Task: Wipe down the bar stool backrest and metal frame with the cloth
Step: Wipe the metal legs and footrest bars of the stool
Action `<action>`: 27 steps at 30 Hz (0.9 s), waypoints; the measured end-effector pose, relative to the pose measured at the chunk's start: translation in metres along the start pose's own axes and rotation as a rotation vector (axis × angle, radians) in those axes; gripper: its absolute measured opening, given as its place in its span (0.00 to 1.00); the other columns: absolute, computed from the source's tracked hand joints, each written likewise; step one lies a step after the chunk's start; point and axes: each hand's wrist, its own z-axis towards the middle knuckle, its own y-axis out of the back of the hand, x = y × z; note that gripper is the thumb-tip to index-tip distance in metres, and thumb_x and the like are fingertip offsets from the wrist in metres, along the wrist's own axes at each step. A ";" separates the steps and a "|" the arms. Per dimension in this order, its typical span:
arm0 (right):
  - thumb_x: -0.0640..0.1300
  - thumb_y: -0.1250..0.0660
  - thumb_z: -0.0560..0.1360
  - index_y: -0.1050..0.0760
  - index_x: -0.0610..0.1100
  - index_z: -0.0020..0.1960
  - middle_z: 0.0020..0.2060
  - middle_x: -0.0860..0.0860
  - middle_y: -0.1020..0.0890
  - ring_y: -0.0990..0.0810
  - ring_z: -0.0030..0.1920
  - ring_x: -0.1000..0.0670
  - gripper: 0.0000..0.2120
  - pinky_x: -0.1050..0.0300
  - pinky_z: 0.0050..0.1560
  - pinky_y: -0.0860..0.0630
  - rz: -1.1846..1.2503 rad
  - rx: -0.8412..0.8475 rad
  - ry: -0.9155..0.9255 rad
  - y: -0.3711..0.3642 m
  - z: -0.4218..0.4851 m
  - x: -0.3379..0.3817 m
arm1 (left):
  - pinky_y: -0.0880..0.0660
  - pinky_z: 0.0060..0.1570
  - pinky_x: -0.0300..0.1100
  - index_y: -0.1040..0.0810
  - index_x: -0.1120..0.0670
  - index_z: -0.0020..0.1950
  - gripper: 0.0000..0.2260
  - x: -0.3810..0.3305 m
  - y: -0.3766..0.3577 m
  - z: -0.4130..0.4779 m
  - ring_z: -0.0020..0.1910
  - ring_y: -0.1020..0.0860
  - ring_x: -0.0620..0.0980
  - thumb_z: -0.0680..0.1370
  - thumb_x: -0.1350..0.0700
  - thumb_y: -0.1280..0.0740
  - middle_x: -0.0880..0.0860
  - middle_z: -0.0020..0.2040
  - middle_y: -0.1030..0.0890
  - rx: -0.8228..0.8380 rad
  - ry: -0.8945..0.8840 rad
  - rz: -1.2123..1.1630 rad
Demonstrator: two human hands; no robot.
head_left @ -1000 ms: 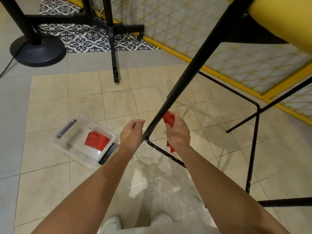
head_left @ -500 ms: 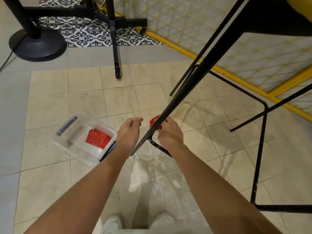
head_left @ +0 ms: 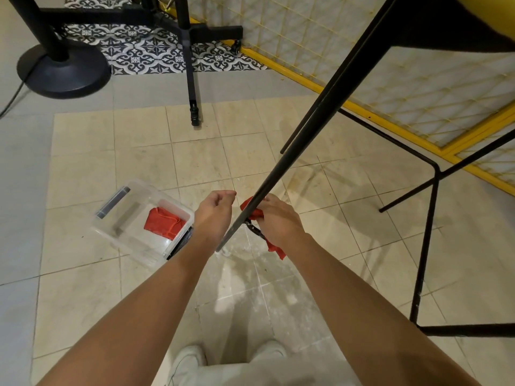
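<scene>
Right hand (head_left: 278, 218) grips red cloth (head_left: 276, 249) round black stool leg (head_left: 276, 179). Left hand (head_left: 214, 214) at 9 o'clock from it, fingers loosely curled, holding nothing.

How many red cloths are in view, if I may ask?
2. One red cloth is gripped by the right hand against the stool leg; the other cloth lies in the clear box on the floor.
</scene>
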 end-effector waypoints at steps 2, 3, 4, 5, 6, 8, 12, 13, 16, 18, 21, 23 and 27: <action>0.42 0.40 0.79 0.29 0.52 0.66 0.56 0.49 0.26 0.24 0.50 0.47 0.17 0.52 0.53 0.23 -0.008 0.001 -0.002 -0.004 -0.003 0.001 | 0.27 0.58 0.48 0.23 0.47 0.54 0.09 0.001 -0.001 -0.003 0.56 0.25 0.51 0.79 0.50 0.41 0.45 0.48 0.22 0.002 0.002 -0.002; 0.42 0.40 0.79 0.29 0.52 0.66 0.54 0.49 0.26 0.24 0.50 0.47 0.16 0.52 0.53 0.23 -0.003 0.005 -0.002 -0.005 -0.006 0.003 | 0.27 0.57 0.47 0.23 0.47 0.54 0.09 0.001 -0.001 -0.005 0.56 0.25 0.51 0.79 0.50 0.41 0.45 0.48 0.22 0.005 0.000 -0.003; 0.42 0.40 0.79 0.28 0.52 0.65 0.54 0.49 0.26 0.24 0.49 0.47 0.16 0.53 0.52 0.23 0.003 -0.004 0.003 -0.005 -0.007 0.003 | 0.27 0.57 0.47 0.22 0.47 0.54 0.09 0.002 -0.002 -0.006 0.56 0.25 0.51 0.79 0.50 0.41 0.46 0.49 0.22 0.005 -0.003 -0.001; 0.42 0.40 0.79 0.27 0.52 0.64 0.53 0.48 0.25 0.24 0.48 0.46 0.15 0.53 0.51 0.23 0.000 -0.013 0.010 -0.006 -0.010 0.003 | 0.27 0.60 0.48 0.22 0.47 0.53 0.09 0.003 -0.003 -0.007 0.55 0.25 0.50 0.79 0.51 0.41 0.46 0.49 0.22 0.002 -0.007 0.001; 0.42 0.40 0.79 0.26 0.52 0.63 0.52 0.48 0.25 0.23 0.48 0.46 0.15 0.54 0.50 0.23 -0.006 -0.018 0.015 -0.006 -0.013 0.002 | 0.28 0.61 0.49 0.22 0.47 0.53 0.09 0.004 -0.003 -0.008 0.55 0.25 0.50 0.79 0.51 0.40 0.46 0.49 0.21 -0.002 -0.009 0.002; 0.41 0.41 0.79 0.27 0.53 0.63 0.49 0.48 0.25 0.23 0.47 0.46 0.15 0.55 0.47 0.23 -0.021 -0.007 0.025 -0.004 -0.020 0.000 | 0.29 0.63 0.49 0.21 0.48 0.54 0.09 0.005 -0.005 -0.011 0.54 0.25 0.49 0.79 0.52 0.40 0.47 0.49 0.21 -0.006 -0.019 0.003; 0.40 0.42 0.79 0.29 0.53 0.66 0.51 0.48 0.25 0.23 0.47 0.46 0.18 0.57 0.44 0.26 -0.067 0.017 0.051 -0.001 -0.026 -0.001 | 0.29 0.59 0.44 0.22 0.49 0.55 0.10 0.004 -0.006 -0.013 0.55 0.25 0.49 0.79 0.52 0.40 0.48 0.51 0.21 -0.014 -0.033 0.009; 0.41 0.42 0.79 0.29 0.52 0.66 0.51 0.48 0.25 0.23 0.48 0.46 0.17 0.57 0.44 0.27 -0.058 0.001 0.049 -0.001 -0.025 0.000 | 0.29 0.59 0.44 0.22 0.49 0.55 0.10 0.003 -0.005 -0.013 0.55 0.25 0.49 0.79 0.52 0.40 0.49 0.51 0.21 -0.016 -0.036 0.013; 0.41 0.41 0.79 0.29 0.51 0.66 0.53 0.47 0.25 0.22 0.48 0.46 0.16 0.55 0.45 0.25 -0.034 -0.050 0.036 -0.006 -0.027 0.004 | 0.29 0.59 0.44 0.22 0.49 0.54 0.09 0.003 -0.004 -0.014 0.53 0.25 0.48 0.79 0.52 0.40 0.48 0.50 0.21 -0.018 -0.036 0.021; 0.40 0.41 0.79 0.30 0.51 0.67 0.55 0.47 0.25 0.23 0.51 0.45 0.18 0.55 0.47 0.25 -0.060 -0.061 0.050 -0.012 -0.030 0.004 | 0.29 0.59 0.44 0.22 0.49 0.54 0.09 0.003 -0.002 -0.014 0.53 0.25 0.48 0.79 0.52 0.40 0.46 0.49 0.22 -0.021 -0.038 0.017; 0.41 0.40 0.79 0.31 0.52 0.69 0.58 0.48 0.26 0.25 0.55 0.46 0.19 0.54 0.50 0.25 -0.105 -0.068 0.080 -0.016 -0.035 0.000 | 0.30 0.57 0.42 0.22 0.50 0.55 0.10 0.005 -0.001 -0.016 0.54 0.25 0.47 0.79 0.53 0.40 0.46 0.49 0.22 -0.030 -0.040 0.025; 0.41 0.39 0.78 0.30 0.53 0.68 0.60 0.49 0.26 0.25 0.57 0.47 0.19 0.54 0.52 0.25 -0.132 -0.070 0.110 -0.017 -0.037 -0.002 | 0.31 0.57 0.42 0.22 0.50 0.56 0.10 0.007 -0.002 -0.018 0.55 0.25 0.47 0.79 0.52 0.40 0.48 0.52 0.21 -0.034 -0.049 0.051; 0.41 0.39 0.78 0.30 0.53 0.68 0.59 0.49 0.25 0.25 0.57 0.47 0.19 0.53 0.52 0.25 -0.160 -0.081 0.135 -0.016 -0.036 -0.007 | 0.33 0.53 0.40 0.22 0.48 0.54 0.09 0.011 -0.003 -0.020 0.54 0.26 0.46 0.79 0.52 0.40 0.48 0.54 0.21 -0.040 -0.047 0.059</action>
